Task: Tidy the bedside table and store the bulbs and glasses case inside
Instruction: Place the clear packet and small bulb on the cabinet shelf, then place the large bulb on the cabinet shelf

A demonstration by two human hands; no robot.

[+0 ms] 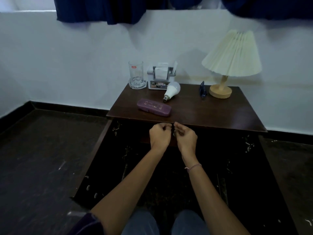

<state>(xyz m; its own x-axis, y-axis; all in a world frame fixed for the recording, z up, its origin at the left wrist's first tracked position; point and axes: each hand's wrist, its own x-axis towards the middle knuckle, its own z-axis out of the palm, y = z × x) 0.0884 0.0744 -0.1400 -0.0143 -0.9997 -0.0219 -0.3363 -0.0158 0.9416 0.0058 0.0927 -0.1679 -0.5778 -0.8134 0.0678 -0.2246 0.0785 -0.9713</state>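
Both hands are curled side by side, left hand [159, 135] and right hand [185, 137], just under the near edge of the dark wooden bedside table [211, 112]; whether they pinch a pull there I cannot tell. The purple oblong glasses case [154, 107] lies just beyond, long axis left to right, nearer the left hand. The white bulb [171, 90] lies farther back

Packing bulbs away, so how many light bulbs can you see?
1: a white bulb lies on the table, in front of the tissue box. Others may be hidden.
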